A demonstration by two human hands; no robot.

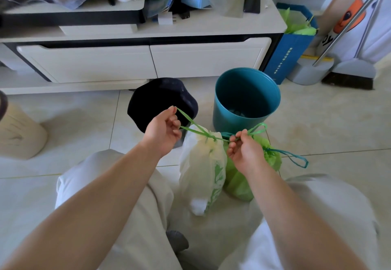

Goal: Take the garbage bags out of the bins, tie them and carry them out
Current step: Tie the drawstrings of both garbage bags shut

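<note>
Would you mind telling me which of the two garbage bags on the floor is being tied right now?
The whitish translucent bag: both hands pull its green drawstring apart. The solid green bag beside it is already cinched.

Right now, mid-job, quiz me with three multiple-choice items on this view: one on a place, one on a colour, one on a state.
1. Where is the white bag?
A. inside the teal bin
B. on the floor between the knees
C. on the cabinet

2. What colour are the strings on the white bag?
A. green
B. red
C. black

3. What state is the teal bin in?
A. lined and full
B. tipped over
C. upright, bag removed

Answers:
1 B, it stands on the tiles beside the green bag.
2 A, the left hand and right hand pull green strings.
3 C, its bare inner wall shows.
</note>
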